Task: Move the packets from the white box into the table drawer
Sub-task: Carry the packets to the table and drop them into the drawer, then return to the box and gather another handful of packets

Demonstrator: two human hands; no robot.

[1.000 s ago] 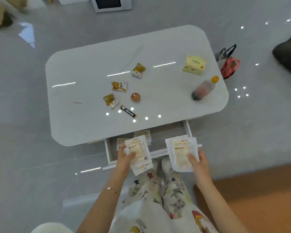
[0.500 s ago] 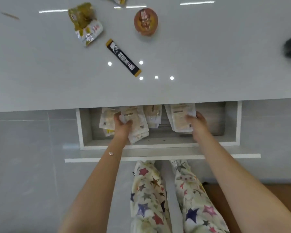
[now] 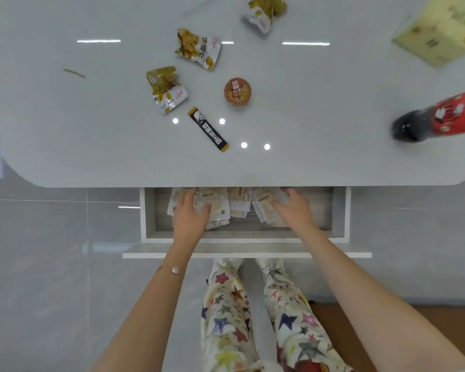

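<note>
Both hands are down in the open drawer (image 3: 242, 238) right now. The left hand (image 3: 190, 214) is lying flat on a fanned stack of pale packets (image 3: 220, 208), fingers spread, pressing rather than gripping. The right hand (image 3: 293, 208) is resting on another stack of packets (image 3: 263, 210), fingers fairly straight, nothing curled around. More packets are lying between the two hands. The front edge of the counter (image 3: 91, 146) is overhanging the back of the drawer, hiding the packets' far ends and some fingertips.

Up on the counter, three crumpled gold snack wrappers (image 3: 165, 88) are lying about, with a black stick sachet (image 3: 208, 129) and a small round tub (image 3: 237, 91) near them. Far right, a dark bottle (image 3: 438, 116) with a red label is leaning out of view, and a yellow box (image 3: 440, 33) is sitting behind it. A thin stick (image 3: 74, 73) is lying off to the left.
</note>
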